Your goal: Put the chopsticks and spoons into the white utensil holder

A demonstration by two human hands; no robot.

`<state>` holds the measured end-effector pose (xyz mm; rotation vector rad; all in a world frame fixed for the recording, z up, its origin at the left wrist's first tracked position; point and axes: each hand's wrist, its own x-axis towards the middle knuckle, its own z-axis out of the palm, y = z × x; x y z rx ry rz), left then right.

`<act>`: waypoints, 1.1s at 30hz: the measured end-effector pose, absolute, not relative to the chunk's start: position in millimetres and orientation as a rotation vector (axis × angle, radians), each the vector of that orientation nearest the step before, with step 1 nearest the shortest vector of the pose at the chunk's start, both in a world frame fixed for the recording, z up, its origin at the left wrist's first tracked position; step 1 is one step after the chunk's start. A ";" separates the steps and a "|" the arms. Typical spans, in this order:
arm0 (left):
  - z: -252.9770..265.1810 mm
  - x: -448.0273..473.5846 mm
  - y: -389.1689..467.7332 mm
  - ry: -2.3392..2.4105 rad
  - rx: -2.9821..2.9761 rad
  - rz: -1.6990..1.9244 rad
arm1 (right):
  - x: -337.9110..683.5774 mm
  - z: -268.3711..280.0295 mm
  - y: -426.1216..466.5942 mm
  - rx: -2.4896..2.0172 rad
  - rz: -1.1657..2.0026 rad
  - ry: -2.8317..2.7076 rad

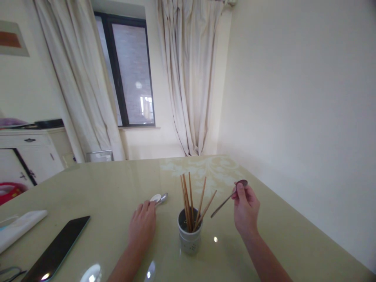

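A pale ceramic cup (189, 241) stands on the table with several wooden chopsticks (188, 203) leaning in it. To its right, my right hand (246, 207) is closed on a metal spoon (223, 204), pinching it close to the bowl. The spoon's thin handle slants down and left toward the cup, apart from it. Left of the cup, my left hand (143, 221) rests low at the tabletop, its fingers curled over a white spoon (156, 198) and a shiny metal spoon (163, 197). Only the bowl ends of these two show; their handles are hidden under the hand.
The glossy greenish table (111, 184) reflects lights. A dark tablet-like slab (58, 248) and a white flat object (22, 227) lie at the left, with a cable near the corner. A plain wall (299, 117) borders the right edge; curtains (188, 78) and a window stand behind.
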<state>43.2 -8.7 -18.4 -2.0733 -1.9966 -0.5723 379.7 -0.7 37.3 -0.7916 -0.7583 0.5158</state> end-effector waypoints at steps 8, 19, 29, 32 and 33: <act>-22.2 38.9 -9.5 -2.053 -2.007 -0.289 | 370.5 44.9 -10.8 -0.702 0.618 -0.747; -23.3 45.5 -9.4 -2.096 -2.098 -0.423 | 341.4 34.1 -27.0 -0.888 0.670 -1.260; -32.8 65.9 -9.0 -2.136 -2.392 -1.338 | 335.4 22.9 -26.9 -0.943 0.513 -1.582; -29.1 80.2 -15.2 -2.071 -2.452 -1.620 | 331.8 14.8 -24.0 -0.955 0.612 -1.513; -27.4 84.7 -17.4 -2.045 -2.469 -1.683 | 330.5 11.4 -22.5 -0.968 0.650 -1.478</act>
